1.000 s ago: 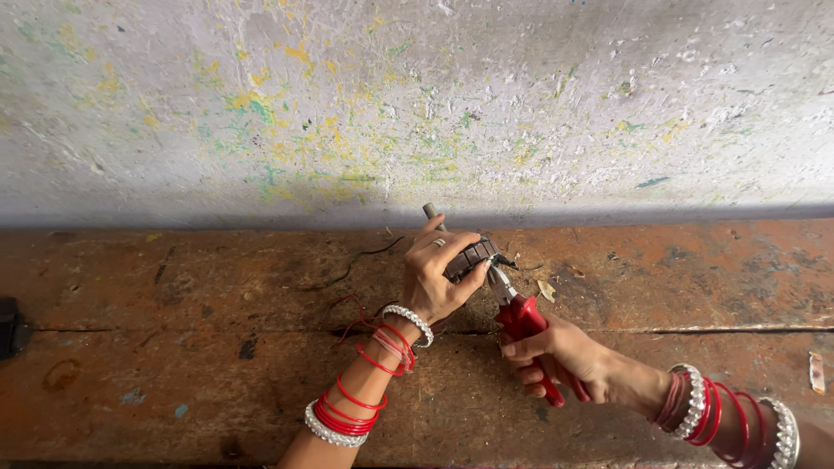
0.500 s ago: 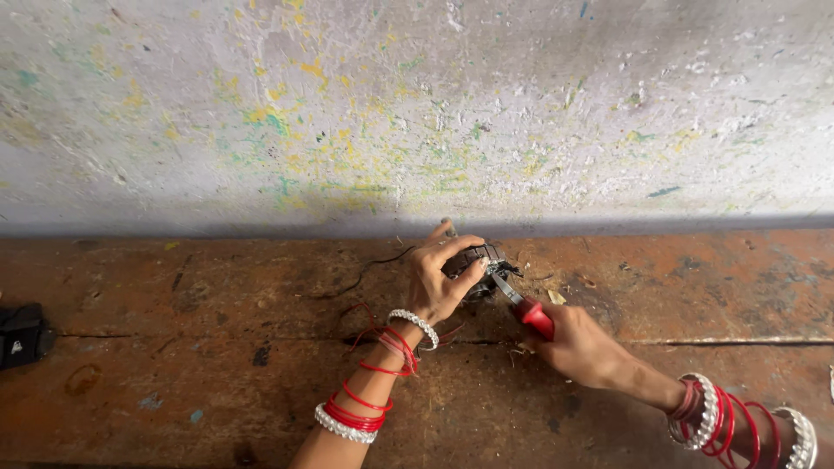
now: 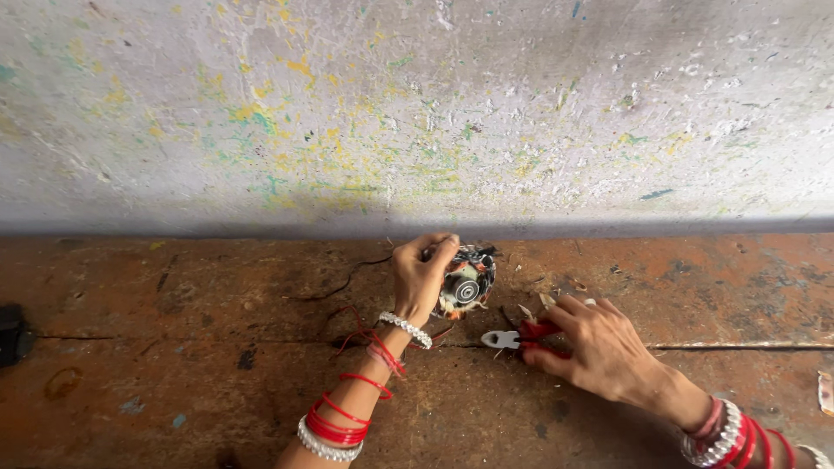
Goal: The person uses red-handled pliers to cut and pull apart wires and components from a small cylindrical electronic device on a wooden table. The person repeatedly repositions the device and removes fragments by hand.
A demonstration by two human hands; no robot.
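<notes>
The small round motor part (image 3: 466,282) stands on edge at the far side of the worn wooden bench (image 3: 174,382), clasped by the left hand (image 3: 419,276), its axle end facing near. Just to its near right, the right hand (image 3: 599,347) lies closed over red-handled pliers (image 3: 521,335), tip pointing left, nothing between them

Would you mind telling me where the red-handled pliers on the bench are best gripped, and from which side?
Probably by the red handles, coming from the right. The pliers lie flat on the bench with the metal nose pointing left, toward the motor part held upright in the left hand. The handles run rightward under the right hand, which already covers them, so the nose stays free.
</notes>
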